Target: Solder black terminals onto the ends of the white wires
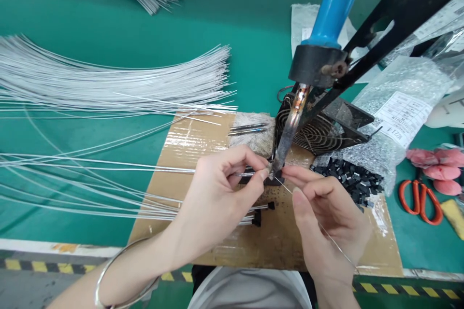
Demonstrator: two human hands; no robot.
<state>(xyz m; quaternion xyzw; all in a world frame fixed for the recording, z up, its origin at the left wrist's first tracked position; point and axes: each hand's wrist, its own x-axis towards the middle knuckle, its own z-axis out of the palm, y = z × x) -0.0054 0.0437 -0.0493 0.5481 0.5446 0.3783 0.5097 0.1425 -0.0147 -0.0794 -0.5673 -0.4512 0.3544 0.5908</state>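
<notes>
My left hand [224,198] pinches white wires [174,170] close to their right-hand ends, right beside the tip of a soldering iron [289,137]. The iron hangs tip down in a black stand [362,53]. Between the thumb and fingers of my right hand [326,222] is a thin strand of solder wire [335,242], its upper end reaching toward the iron's tip. My left fingertips hide the exact wire ends. Below, several white wires end in small black connectors [256,217] on the cardboard [253,248].
Behind the iron stands a black fan [315,130], with a pile of black connectors [350,182] in front. Bundles of white wire [145,84] lie left. Orange-handled scissors [420,203], pink finger cots [440,169] and a bubble-wrap bag [409,82] are on the right.
</notes>
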